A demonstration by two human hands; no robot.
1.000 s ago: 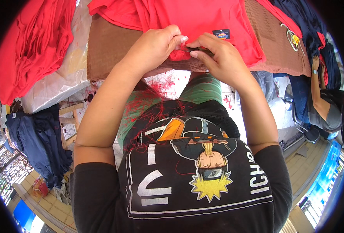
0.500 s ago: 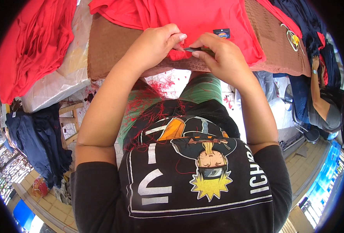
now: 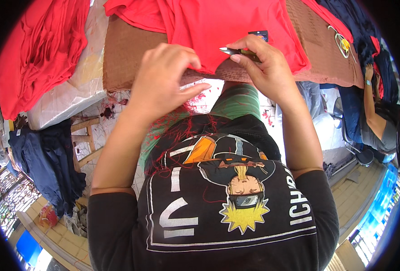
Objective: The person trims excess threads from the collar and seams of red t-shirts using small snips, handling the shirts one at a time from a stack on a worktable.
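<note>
A red garment (image 3: 222,22) is spread over the brown cloth-covered table in front of me, with a small dark label (image 3: 258,35) sewn on it. My right hand (image 3: 270,65) grips a pair of thread snips (image 3: 228,50) between thumb and fingers, the pointed metal tips facing left above the garment's near edge. Left of it, my left hand (image 3: 160,81) is off the fabric, thumb and fingers apart and nothing visible in it. Loose red threads (image 3: 191,128) lie scattered over my lap.
More red garments (image 3: 46,49) are heaped on a plastic-wrapped stack at left. Dark blue garments (image 3: 46,158) hang below. A white cord with a yellow piece (image 3: 344,45) lies on the table's right side. At far right another person's arm (image 3: 369,104) reaches into dark clothing.
My left hand has let go of the red fabric edge and moved left and nearer to me, its fingers opening. The snips in my right hand have risen slightly off the fabric.
</note>
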